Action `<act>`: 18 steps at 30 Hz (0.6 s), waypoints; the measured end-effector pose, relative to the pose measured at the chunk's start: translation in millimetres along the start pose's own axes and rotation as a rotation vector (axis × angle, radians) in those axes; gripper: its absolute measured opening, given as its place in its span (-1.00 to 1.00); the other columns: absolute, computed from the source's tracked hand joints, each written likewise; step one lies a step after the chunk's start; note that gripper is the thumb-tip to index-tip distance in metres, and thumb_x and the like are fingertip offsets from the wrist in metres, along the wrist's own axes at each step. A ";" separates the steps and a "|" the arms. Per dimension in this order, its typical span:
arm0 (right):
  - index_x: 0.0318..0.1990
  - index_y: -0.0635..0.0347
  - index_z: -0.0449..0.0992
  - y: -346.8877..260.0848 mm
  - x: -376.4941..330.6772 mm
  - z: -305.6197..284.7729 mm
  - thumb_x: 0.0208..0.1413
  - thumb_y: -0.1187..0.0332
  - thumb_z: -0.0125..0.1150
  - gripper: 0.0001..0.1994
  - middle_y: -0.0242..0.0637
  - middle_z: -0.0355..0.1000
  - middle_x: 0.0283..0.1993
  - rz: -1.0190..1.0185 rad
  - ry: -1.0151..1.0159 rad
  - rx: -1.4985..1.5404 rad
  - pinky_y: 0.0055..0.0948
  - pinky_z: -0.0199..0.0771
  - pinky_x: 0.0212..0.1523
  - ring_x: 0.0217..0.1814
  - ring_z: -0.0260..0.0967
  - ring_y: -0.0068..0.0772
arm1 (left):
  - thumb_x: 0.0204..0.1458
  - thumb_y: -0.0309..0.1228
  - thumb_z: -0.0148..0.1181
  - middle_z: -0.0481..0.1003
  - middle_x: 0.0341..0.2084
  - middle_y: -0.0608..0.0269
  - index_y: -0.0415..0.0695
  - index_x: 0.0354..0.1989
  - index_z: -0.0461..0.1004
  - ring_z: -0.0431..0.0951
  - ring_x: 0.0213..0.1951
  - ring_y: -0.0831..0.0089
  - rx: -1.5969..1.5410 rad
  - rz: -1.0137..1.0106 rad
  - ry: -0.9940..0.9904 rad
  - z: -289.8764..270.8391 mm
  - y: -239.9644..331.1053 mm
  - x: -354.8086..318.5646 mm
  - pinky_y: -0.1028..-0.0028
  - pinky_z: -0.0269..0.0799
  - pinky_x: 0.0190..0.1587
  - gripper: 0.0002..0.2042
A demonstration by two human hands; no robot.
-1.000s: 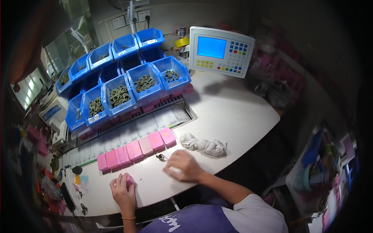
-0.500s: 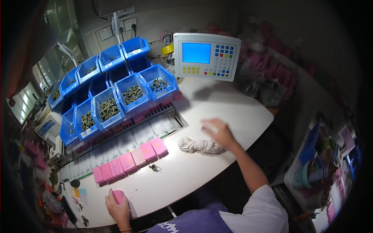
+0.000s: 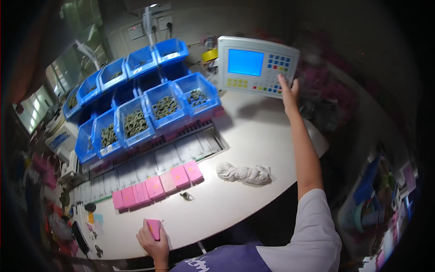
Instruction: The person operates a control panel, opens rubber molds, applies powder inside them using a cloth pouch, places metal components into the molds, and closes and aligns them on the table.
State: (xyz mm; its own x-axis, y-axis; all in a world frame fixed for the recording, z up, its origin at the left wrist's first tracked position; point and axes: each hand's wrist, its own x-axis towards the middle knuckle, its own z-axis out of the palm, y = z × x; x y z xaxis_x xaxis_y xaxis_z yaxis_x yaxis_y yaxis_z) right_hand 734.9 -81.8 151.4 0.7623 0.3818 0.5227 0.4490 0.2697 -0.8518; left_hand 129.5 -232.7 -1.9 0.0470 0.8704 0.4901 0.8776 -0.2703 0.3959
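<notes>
My left hand [image 3: 153,240] rests at the near edge of the white table [image 3: 253,140] and grips a small pink block [image 3: 153,228]. My right hand [image 3: 288,92] is stretched far out, its fingers on the keypad at the lower right of a grey control panel [image 3: 256,65] with a blue screen. A row of several pink blocks [image 3: 158,186] lies across the table ahead of my left hand. A small dark metal part [image 3: 186,196] sits just in front of that row. A twisted white rag [image 3: 244,173] lies to its right.
Blue bins [image 3: 149,102] holding dark ring-shaped parts stand in tiers at the back left, over a tray of flat grey slots [image 3: 149,161]. A roll of yellow tape [image 3: 210,54] sits behind the panel. Clutter and pink items fill the floor at left and right.
My right hand left the table beside the rag and reached up and away to the control panel's keypad. My left hand stayed at the near edge with the pink block.
</notes>
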 end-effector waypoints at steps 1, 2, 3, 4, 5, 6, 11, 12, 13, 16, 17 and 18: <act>-0.14 0.29 0.40 10.9 6.8 -1.4 0.07 -0.09 0.37 -0.44 -0.16 0.48 -0.13 0.004 0.038 -0.010 -0.41 0.47 -0.21 -0.19 0.45 -0.41 | -0.11 -0.47 0.29 0.41 -0.22 -0.07 -0.30 0.22 0.34 0.36 -0.17 -0.04 0.020 -0.026 -0.004 0.3 1.9 1.4 0.10 0.29 -0.01 -0.38; -0.14 0.28 0.40 6.4 5.5 0.8 0.03 -0.09 0.40 -0.42 -0.18 0.46 -0.15 0.065 0.016 -0.013 -0.43 0.45 -0.24 -0.23 0.43 -0.45 | -0.10 -0.44 0.31 0.42 -0.21 -0.06 -0.30 0.21 0.35 0.37 -0.16 -0.04 0.005 -0.018 -0.014 -0.8 4.5 4.6 0.09 0.29 0.00 -0.39; -0.15 0.26 0.39 7.4 7.8 0.2 0.01 -0.10 0.42 -0.42 -0.23 0.45 -0.19 0.019 0.057 -0.005 -0.46 0.44 -0.28 -0.29 0.41 -0.47 | -0.08 -0.42 0.33 0.43 -0.20 -0.06 -0.31 0.19 0.37 0.37 -0.16 -0.04 -0.013 -0.009 -0.030 -0.8 6.1 7.3 0.08 0.29 0.00 -0.41; -0.14 0.27 0.39 9.0 12.7 -2.8 0.00 -0.09 0.43 -0.42 -0.24 0.45 -0.19 0.024 0.042 0.013 -0.47 0.43 -0.27 -0.30 0.40 -0.47 | -0.07 -0.41 0.33 0.43 -0.20 -0.05 -0.30 0.19 0.37 0.37 -0.16 -0.02 -0.008 0.004 -0.019 0.8 5.9 9.0 0.10 0.30 0.00 -0.41; -0.12 0.30 0.40 1.3 12.2 -4.8 0.00 -0.07 0.44 -0.41 -0.23 0.46 -0.17 0.020 0.032 -0.005 -0.47 0.43 -0.27 -0.29 0.40 -0.48 | -0.06 -0.40 0.34 0.43 -0.21 -0.04 -0.30 0.19 0.38 0.38 -0.16 -0.01 -0.003 0.017 -0.011 2.0 5.5 10.3 0.12 0.30 -0.01 -0.42; -0.09 0.34 0.41 6.8 24.5 -15.1 0.01 -0.06 0.44 -0.40 -0.17 0.47 -0.11 0.024 0.001 0.002 -0.44 0.46 -0.19 -0.23 0.43 -0.43 | -0.06 -0.39 0.34 0.43 -0.20 -0.03 -0.28 0.19 0.38 0.38 -0.16 0.01 -0.014 0.017 -0.014 3.1 8.0 13.2 0.13 0.31 -0.01 -0.41; 0.04 0.44 0.35 16.0 31.2 -6.8 0.08 -0.07 0.38 -0.32 0.02 0.42 0.10 0.040 -0.043 -0.028 -0.33 0.35 0.17 0.16 0.38 -0.25 | -0.07 -0.36 0.36 0.44 -0.19 0.03 -0.26 0.21 0.38 0.38 -0.15 0.07 0.002 -0.020 -0.019 2.1 6.4 15.6 0.17 0.32 -0.02 -0.40; 0.04 0.44 0.35 17.1 30.0 -6.3 0.08 -0.07 0.38 -0.32 0.02 0.42 0.10 0.042 -0.054 -0.029 -0.33 0.35 0.17 0.16 0.38 -0.25 | -0.07 -0.35 0.36 0.44 -0.18 0.05 -0.25 0.21 0.38 0.39 -0.15 0.09 0.004 -0.023 -0.020 1.5 5.3 14.0 0.17 0.32 -0.01 -0.39; 0.05 0.46 0.35 17.3 29.4 -7.0 0.09 -0.07 0.37 -0.31 0.03 0.41 0.10 0.056 -0.051 -0.029 -0.32 0.34 0.19 0.16 0.38 -0.24 | -0.06 -0.34 0.36 0.44 -0.17 0.07 -0.24 0.22 0.38 0.39 -0.14 0.10 0.004 -0.024 -0.020 1.4 4.6 13.2 0.18 0.32 -0.01 -0.39; 0.06 0.51 0.33 11.3 25.4 -9.3 0.09 -0.06 0.37 -0.28 0.05 0.40 0.11 0.076 -0.051 -0.028 -0.31 0.33 0.21 0.16 0.38 -0.22 | -0.07 -0.33 0.36 0.45 -0.16 0.08 -0.22 0.23 0.38 0.39 -0.12 0.11 -0.009 -0.022 -0.031 -0.1 4.4 12.4 0.19 0.32 0.00 -0.38; 0.07 0.53 0.31 8.4 24.2 -9.6 0.09 -0.06 0.37 -0.27 0.06 0.40 0.11 0.081 -0.045 -0.032 -0.31 0.32 0.22 0.17 0.38 -0.21 | -0.07 -0.33 0.36 0.45 -0.16 0.08 -0.22 0.23 0.38 0.39 -0.12 0.11 -0.006 -0.029 -0.027 -0.9 4.3 11.8 0.19 0.32 0.00 -0.38; 0.08 0.56 0.30 4.9 22.8 -11.0 0.09 -0.06 0.37 -0.25 0.08 0.38 0.13 0.091 -0.042 -0.035 -0.32 0.33 0.22 0.18 0.37 -0.21 | -0.07 -0.33 0.36 0.45 -0.15 0.09 -0.21 0.23 0.38 0.39 -0.12 0.12 -0.007 -0.030 -0.038 -0.5 4.4 11.5 0.19 0.32 0.01 -0.38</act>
State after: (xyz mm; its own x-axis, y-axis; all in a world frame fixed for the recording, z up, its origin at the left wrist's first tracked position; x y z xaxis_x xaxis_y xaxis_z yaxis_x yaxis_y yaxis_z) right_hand 759.5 -81.5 158.8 0.7804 0.4405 0.4437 0.3957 0.2016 -0.8960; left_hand 133.7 -224.1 5.9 0.0390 0.8933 0.4478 0.8758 -0.2463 0.4152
